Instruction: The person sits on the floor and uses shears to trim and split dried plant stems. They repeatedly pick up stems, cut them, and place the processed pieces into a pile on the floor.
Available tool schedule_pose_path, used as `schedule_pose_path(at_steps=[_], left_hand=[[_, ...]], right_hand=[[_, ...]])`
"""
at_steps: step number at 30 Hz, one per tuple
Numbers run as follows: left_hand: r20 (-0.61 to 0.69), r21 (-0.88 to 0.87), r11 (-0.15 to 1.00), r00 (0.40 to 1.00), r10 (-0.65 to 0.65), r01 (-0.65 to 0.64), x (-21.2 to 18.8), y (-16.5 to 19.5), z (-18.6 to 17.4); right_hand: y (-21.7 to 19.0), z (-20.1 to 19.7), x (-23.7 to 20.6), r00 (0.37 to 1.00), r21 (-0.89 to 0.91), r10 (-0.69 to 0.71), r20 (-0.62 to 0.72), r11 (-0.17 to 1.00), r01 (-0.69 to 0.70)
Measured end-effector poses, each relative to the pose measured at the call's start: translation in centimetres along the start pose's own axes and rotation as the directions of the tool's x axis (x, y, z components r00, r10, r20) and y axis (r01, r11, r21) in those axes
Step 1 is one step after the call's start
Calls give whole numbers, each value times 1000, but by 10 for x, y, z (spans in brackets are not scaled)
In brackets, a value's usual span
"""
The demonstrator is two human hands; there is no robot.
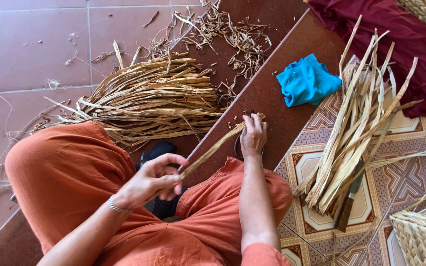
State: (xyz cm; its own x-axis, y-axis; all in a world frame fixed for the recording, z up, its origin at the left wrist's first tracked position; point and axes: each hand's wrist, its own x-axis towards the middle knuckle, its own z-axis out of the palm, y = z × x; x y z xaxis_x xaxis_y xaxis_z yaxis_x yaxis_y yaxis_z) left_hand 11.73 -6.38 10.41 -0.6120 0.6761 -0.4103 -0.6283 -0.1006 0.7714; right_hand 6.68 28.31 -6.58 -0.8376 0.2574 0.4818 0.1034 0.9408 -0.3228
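Note:
A long dried plant strip (213, 150) stretches between both hands above my orange-clad lap. My left hand (151, 180) pinches its near end, a thin bracelet on the wrist. My right hand (253, 135) grips the far end, fingers closed over it, with a dark round object partly hidden beneath the hand. A big bundle of dried strips (149, 101) lies on the tiled floor ahead of my left knee.
A second bundle of pale strips (356, 123) lies on the patterned floor at right, with a knife (348, 204) beside it. A blue cloth (307, 81) sits on the step, a maroon cloth (400, 39) beyond. Woven basketwork (422, 234) at bottom right. Scraps (228, 32) litter the step.

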Motion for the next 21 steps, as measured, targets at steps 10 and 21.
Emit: schedule_pose_path(at_steps=[10, 21], left_hand=[[-483, 81, 948, 820, 307, -307, -50, 27, -58], [-342, -54, 942, 892, 296, -333, -22, -6, -65]], right_hand=[[6, -66, 5, 992, 106, 78, -102, 992, -67], [158, -241, -46, 520, 437, 846, 119, 426, -792]])
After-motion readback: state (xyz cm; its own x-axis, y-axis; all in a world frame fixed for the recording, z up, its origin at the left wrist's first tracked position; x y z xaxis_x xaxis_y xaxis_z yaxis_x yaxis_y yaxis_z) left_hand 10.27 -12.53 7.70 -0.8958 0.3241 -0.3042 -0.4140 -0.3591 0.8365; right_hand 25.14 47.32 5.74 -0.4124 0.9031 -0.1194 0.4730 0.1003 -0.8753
